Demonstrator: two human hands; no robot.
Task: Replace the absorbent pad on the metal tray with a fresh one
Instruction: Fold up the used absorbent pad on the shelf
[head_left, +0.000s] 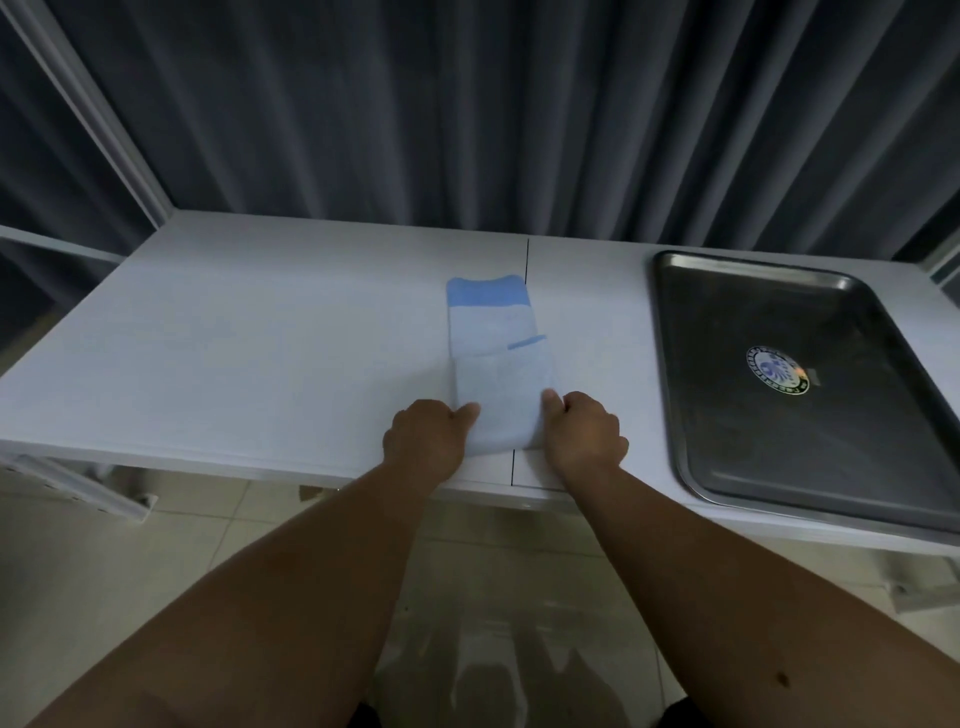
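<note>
- Both hands grip the near end of the folded pad (498, 374): the left hand (426, 434) pinches its left edge between thumb and curled fingers, and the right hand (582, 434) pinches its right edge the same way.
- Behind everything hangs a dark curtain (467, 104) in long vertical folds, filling the far side of the view.
- Below it stands a white table (234, 338), its top split by a thin dark seam that runs from the far edge to the near edge, partly under the pad.
- On the right part of the table lies the metal tray (691, 415), rectangular with a raised rim, well apart from the pad and from both hands. Its floor is bare except for a round sticker (777, 370) near the middle.
- The pad is white with a light blue band at its far end and a thin blue strip on a fold about halfway along. It lies flat on the table near the middle, lengthwise away from the person, with its near end close to the table's front edge.
- Under the table, pale floor tiles (156, 545) show between the two bare forearms.
</note>
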